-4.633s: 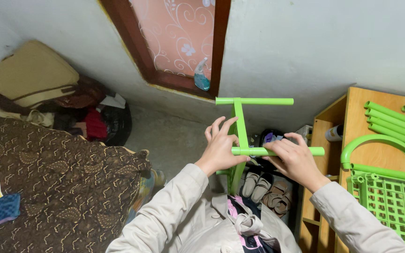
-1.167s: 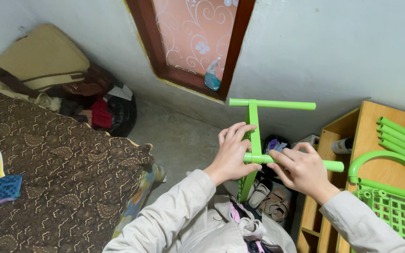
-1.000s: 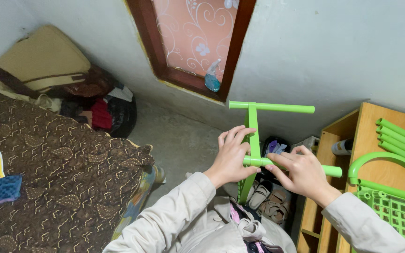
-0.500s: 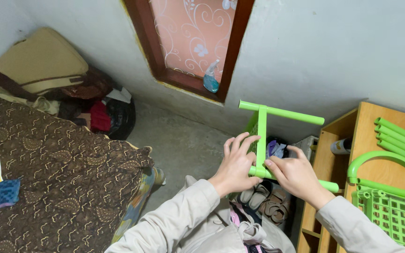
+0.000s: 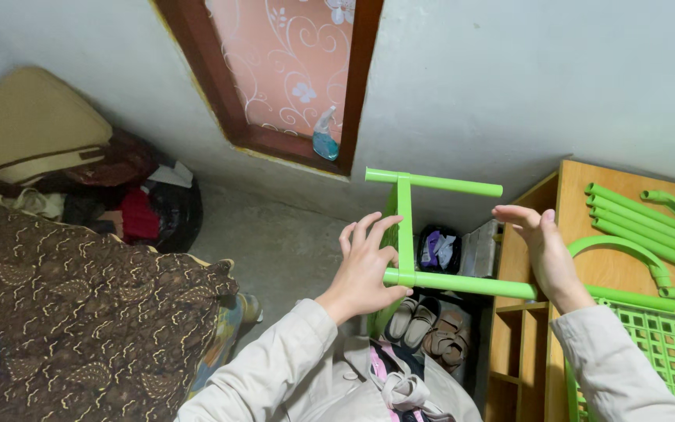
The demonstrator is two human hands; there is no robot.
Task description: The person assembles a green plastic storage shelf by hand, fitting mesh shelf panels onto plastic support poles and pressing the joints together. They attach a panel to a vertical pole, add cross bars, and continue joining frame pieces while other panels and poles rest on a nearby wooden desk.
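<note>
My left hand (image 5: pixel 367 266) grips a bright green plastic tube frame (image 5: pixel 405 234) at the joint where its upright tube meets the lower crossbar (image 5: pixel 470 284). A second crossbar (image 5: pixel 439 184) caps the upright. My right hand (image 5: pixel 544 252) is at the right end of the lower crossbar. Its fingers are straight and point up, and the heel of the palm is against the tube's end. The frame hangs in the air in front of a wooden shelf unit (image 5: pixel 580 181).
Several loose green tubes and curved pieces (image 5: pixel 641 227) lie on the shelf unit, beside a green grid panel (image 5: pixel 669 352). Shoes (image 5: pixel 431 328) sit on the floor below. A spray bottle (image 5: pixel 324 137) stands on the window sill. A brown patterned bed (image 5: pixel 80 312) and bags (image 5: pixel 33 141) fill the left.
My right hand has let go of the lower crossbar and slid out to its right end, fingers now spread open. The frame has levelled out; my left hand kept its grip.
</note>
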